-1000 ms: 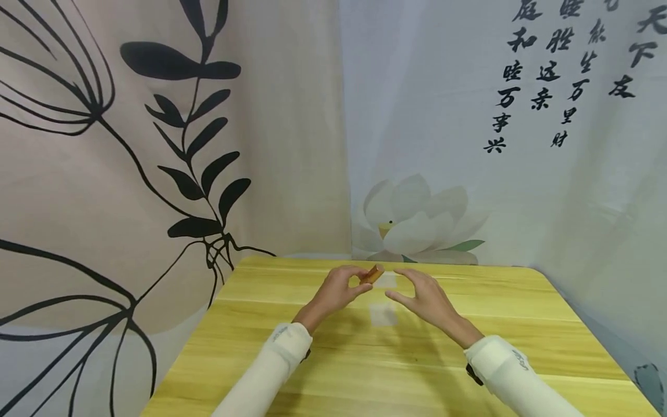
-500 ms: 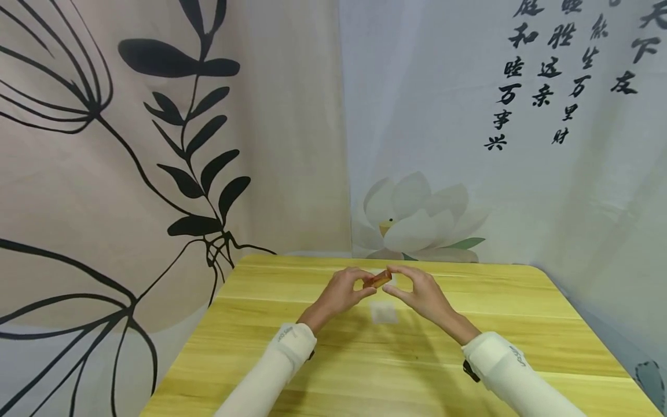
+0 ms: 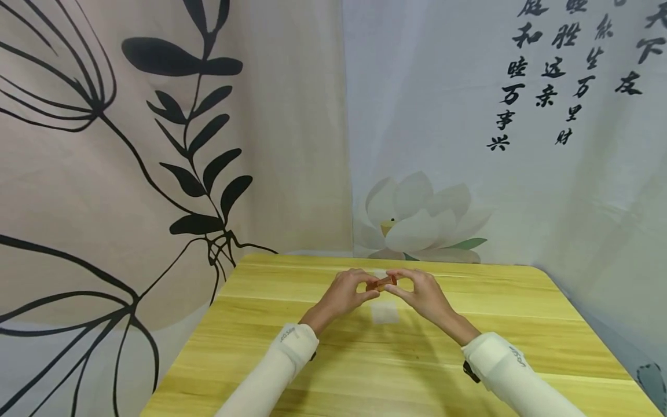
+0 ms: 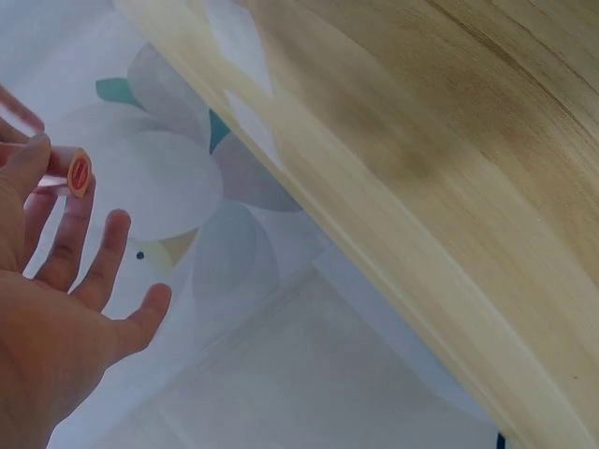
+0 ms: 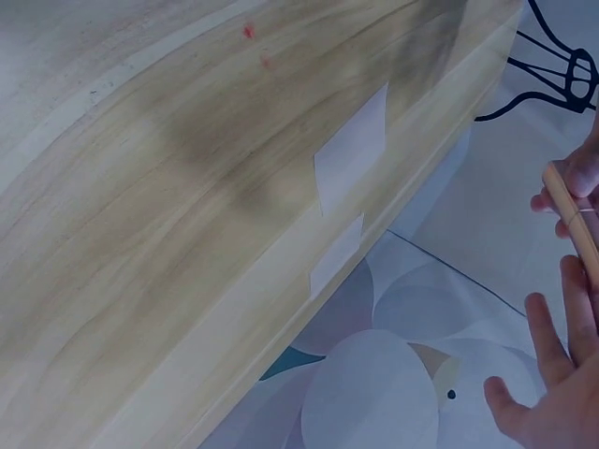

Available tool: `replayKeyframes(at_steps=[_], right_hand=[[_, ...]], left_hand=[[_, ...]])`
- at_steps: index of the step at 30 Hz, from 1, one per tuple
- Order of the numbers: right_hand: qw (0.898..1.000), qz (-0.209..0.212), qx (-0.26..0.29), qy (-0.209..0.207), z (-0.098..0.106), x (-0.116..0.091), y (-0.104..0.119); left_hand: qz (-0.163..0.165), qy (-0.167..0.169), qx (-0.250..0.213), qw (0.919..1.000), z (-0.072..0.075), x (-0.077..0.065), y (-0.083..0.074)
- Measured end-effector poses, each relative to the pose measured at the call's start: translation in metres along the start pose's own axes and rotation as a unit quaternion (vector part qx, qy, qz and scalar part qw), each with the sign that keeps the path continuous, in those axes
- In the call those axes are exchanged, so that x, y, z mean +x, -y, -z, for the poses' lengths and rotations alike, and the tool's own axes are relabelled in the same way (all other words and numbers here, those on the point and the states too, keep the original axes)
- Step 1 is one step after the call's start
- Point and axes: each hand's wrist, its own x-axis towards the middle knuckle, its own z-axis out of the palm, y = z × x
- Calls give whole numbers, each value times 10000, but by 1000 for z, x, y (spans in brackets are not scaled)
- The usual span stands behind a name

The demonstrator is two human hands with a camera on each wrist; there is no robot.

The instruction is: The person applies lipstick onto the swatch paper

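Between my hands, above the far part of the table, is a small reddish-brown wooden seal stamp (image 3: pixel 382 284). My left hand (image 3: pixel 341 294) pinches its left end between thumb and fingers. At the right end, the thumb and forefinger of my right hand (image 3: pixel 423 294) pinch it too. In the left wrist view, the seal (image 4: pixel 80 174) shows a round end face with red on it, and the other fingers of the left hand (image 4: pixel 56 346) spread apart. A thin seam crosses the seal's barrel (image 5: pixel 572 210) in the right wrist view, where the right hand (image 5: pixel 562 407) is partly cut off.
Two white paper squares lie on the wooden table (image 3: pixel 333 370), the nearer paper (image 3: pixel 384 313) below the hands and the farther paper (image 5: pixel 337 254) by the back edge. Behind the table hangs a printed curtain (image 3: pixel 292 127). Small red marks (image 5: pixel 248 31) dot the tabletop.
One second ago only my left hand held the seal. My right hand has moved left and taken its right end, and the seal now lies nearer level.
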Motion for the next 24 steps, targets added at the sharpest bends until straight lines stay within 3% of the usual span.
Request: replayKeyframes(at_steps=[16,24], right_hand=[[9994,333,-23,-50,2,-2,-4],[9996,221,199,-9,9,-3,-7]], left_hand=[[-63,233,-29,9997,2,0,1],[55,337,33,9994,-1,-4,9]])
